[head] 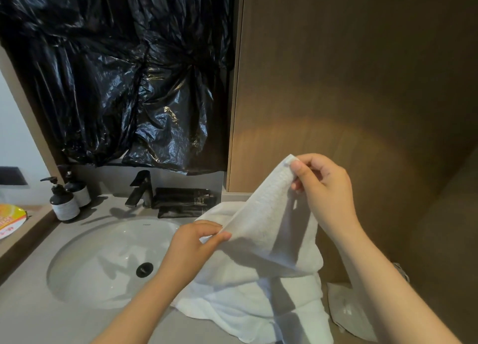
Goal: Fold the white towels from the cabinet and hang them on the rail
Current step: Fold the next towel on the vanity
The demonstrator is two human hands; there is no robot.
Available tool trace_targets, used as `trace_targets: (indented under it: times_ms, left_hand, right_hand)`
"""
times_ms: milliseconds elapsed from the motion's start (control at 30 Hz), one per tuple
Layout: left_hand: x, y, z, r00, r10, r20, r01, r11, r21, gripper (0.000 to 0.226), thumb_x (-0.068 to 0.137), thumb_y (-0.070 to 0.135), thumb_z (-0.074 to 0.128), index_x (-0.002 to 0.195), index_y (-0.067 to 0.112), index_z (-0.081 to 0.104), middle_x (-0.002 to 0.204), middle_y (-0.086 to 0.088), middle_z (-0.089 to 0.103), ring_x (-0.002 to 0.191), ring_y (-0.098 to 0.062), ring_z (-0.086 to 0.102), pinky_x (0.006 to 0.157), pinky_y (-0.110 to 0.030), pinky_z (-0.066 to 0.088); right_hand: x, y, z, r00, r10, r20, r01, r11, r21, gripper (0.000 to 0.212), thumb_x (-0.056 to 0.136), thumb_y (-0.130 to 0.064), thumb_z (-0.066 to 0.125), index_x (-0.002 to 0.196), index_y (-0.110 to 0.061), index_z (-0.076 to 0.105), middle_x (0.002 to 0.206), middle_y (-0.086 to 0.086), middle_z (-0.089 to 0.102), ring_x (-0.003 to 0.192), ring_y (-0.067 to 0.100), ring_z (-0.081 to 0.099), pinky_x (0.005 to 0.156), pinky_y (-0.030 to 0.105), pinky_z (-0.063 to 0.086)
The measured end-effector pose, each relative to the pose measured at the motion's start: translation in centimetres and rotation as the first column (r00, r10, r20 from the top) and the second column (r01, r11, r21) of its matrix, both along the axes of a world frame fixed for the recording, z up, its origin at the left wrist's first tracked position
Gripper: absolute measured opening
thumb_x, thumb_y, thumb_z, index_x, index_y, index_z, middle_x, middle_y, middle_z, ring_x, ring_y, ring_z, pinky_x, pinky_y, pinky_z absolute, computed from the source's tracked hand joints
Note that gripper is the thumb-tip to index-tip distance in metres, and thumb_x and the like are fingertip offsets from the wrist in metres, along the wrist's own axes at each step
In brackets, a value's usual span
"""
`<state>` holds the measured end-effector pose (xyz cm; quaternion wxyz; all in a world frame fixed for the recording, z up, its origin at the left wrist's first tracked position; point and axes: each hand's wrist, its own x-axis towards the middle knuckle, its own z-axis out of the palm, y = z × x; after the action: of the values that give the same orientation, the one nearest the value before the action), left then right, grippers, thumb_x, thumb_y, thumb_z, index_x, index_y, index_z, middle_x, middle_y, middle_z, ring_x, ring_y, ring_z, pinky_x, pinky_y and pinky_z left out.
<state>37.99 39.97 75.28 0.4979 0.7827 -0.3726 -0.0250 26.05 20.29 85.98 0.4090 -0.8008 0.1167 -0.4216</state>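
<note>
1. Crumpled white terry towel (261,242) is heaped on the grey countertop (38,315), right of the white oval sink (85,271).
2. Right hand (323,188) pinches its raised corner.
3. Left hand (192,242) pinches the edge lower down.

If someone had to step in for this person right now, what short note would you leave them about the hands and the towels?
Left hand: pinches a lower edge of the white towel.
Right hand: pinches a raised corner of the same towel.
Towel: partly lifted, the rest heaped on the counter to the right of the sink. Whether the heap holds more than one towel cannot be told.
Done: the towel is out on the counter, opened up for folding.
Left: fold it, then hang it on the rail, which is not in view.
</note>
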Motion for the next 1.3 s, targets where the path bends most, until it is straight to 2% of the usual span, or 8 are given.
trace_targets:
  times_ms: [133,433,533,633,833,1033,1133,1300]
  left_hand:
    - [1.6,-0.9,1.5,1.0,-0.011,0.02,0.01,0.999,0.037,0.009,0.084,0.026,0.074,0.079,0.024,0.08,0.081,0.02,0.071,0.084,0.003,0.063,0.079,-0.019,0.048]
    - [5.4,-2.9,3.7,0.989,-0.005,0.145,-0.013,0.992,0.125,0.045,0.084,0.03,0.073,0.047,0.05,0.059,0.056,0.015,0.057,0.058,-0.001,0.055,0.059,-0.023,0.04]
    - [7.1,-3.1,5.2,0.994,0.045,0.098,-0.057,0.992,0.114,0.026,0.084,0.034,0.073,0.059,0.027,0.071,0.067,-0.003,0.064,0.065,-0.016,0.061,0.065,-0.032,0.047]
    - [8.9,-3.0,7.4,0.983,0.116,0.145,-0.126,0.99,0.066,0.035,0.085,0.036,0.071,0.069,0.005,0.07,0.076,-0.017,0.066,0.072,-0.029,0.062,0.071,-0.043,0.05]
    - [11.3,-3.0,12.3,0.936,0.32,0.147,-0.302,0.944,-0.133,0.017,0.083,0.034,0.073,0.071,0.022,0.076,0.058,0.005,0.066,0.055,-0.012,0.058,0.051,-0.024,0.04]
    - [12.4,-3.2,14.5,0.902,0.417,0.111,-0.384,0.893,-0.236,0.022,0.075,0.031,0.079,0.087,0.022,0.062,0.07,0.007,0.063,0.068,-0.008,0.059,0.054,-0.021,0.037]
    - [12.6,-3.3,14.8,0.9,0.401,0.171,-0.367,0.909,-0.198,0.014,0.083,0.032,0.072,0.075,0.024,0.063,0.067,0.007,0.062,0.065,-0.011,0.058,0.051,-0.022,0.035]
    - [12.3,-3.7,15.4,0.9,0.436,-0.01,-0.416,0.852,-0.318,0.022,0.088,0.038,0.064,0.093,0.017,0.061,0.077,0.001,0.06,0.069,-0.011,0.055,0.052,-0.023,0.035]
  right_hand:
    - [1.1,-1.4,3.5,0.996,-0.038,0.075,0.042,0.998,-0.055,0.018,0.097,-0.028,0.057,0.083,-0.031,0.067,0.072,-0.012,0.064,0.07,0.007,0.062,0.064,0.01,0.05]
    - [2.0,-4.5,10.5,0.957,-0.146,0.25,0.175,0.979,-0.101,0.017,0.098,-0.028,0.056,0.086,-0.026,0.068,0.071,-0.012,0.063,0.067,0.003,0.061,0.064,0.006,0.049]
    - [1.9,-5.4,11.6,0.942,-0.18,0.282,0.211,0.974,-0.083,0.017,0.098,-0.028,0.055,0.088,-0.023,0.068,0.074,-0.009,0.063,0.067,0.003,0.06,0.065,0.007,0.049]
    - [1.7,-6.1,12.2,0.925,-0.22,0.308,0.25,0.966,-0.059,0.019,0.099,-0.03,0.054,0.088,-0.022,0.068,0.076,-0.006,0.064,0.07,0.005,0.061,0.068,0.008,0.05]
    - [1.2,-8.0,12.3,0.905,-0.317,0.283,0.341,0.939,-0.04,0.024,0.099,-0.033,0.053,0.09,-0.016,0.068,0.08,-0.001,0.066,0.078,0.012,0.063,0.072,0.019,0.05]
    - [0.9,-9.0,11.6,0.9,-0.367,0.235,0.381,0.924,-0.017,0.022,0.095,-0.033,0.059,0.082,-0.018,0.067,0.076,-0.005,0.063,0.075,0.013,0.061,0.066,0.02,0.048]
    - [0.7,-9.1,11.9,0.885,-0.389,0.256,0.405,0.914,-0.012,0.013,0.093,-0.034,0.062,0.086,-0.023,0.067,0.081,-0.012,0.063,0.079,0.012,0.062,0.066,0.018,0.048]
    - [0.2,-9.3,11.9,0.865,-0.413,0.287,0.434,0.901,-0.013,0.027,0.096,-0.034,0.057,0.081,-0.013,0.062,0.077,-0.001,0.06,0.072,0.014,0.056,0.063,0.022,0.044]
